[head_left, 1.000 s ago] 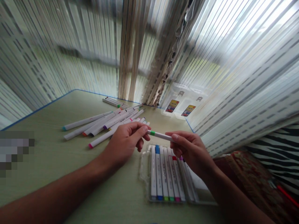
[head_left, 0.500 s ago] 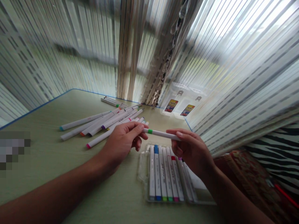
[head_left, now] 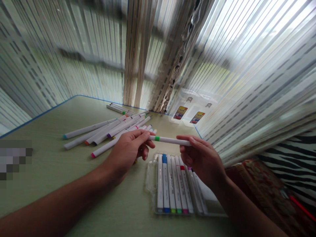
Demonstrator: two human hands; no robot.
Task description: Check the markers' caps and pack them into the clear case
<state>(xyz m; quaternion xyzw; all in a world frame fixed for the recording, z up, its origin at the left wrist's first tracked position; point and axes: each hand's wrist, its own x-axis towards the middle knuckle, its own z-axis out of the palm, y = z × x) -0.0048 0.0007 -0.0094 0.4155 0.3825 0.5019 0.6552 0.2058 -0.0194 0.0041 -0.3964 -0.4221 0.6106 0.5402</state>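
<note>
A white marker with a green band [head_left: 170, 140] lies nearly level across both hands, above the table. My left hand [head_left: 133, 143] pinches its left end, just beside the green band. At the right end, my right hand [head_left: 201, 153] has thumb and fingers closed on the barrel. Below it stands an open clear plastic case [head_left: 151, 177] holding a row of white markers [head_left: 174, 184] with coloured ends. My right hand and forearm hide part of the case. Behind my left hand, loose markers [head_left: 118, 126] lie in a pile.
Two clear cases with yellow labels [head_left: 189, 113] stand at the table's far right edge. Strip-like curtains [head_left: 93, 49] hang behind the table [head_left: 39, 141]. To the right are a zebra-striped cloth [head_left: 291, 161] and a dark red patterned fabric [head_left: 256, 181].
The marker has shifted very slightly to the left within the view and lies a little more level. Both hands keep their grip on it; the other markers are unmoved.
</note>
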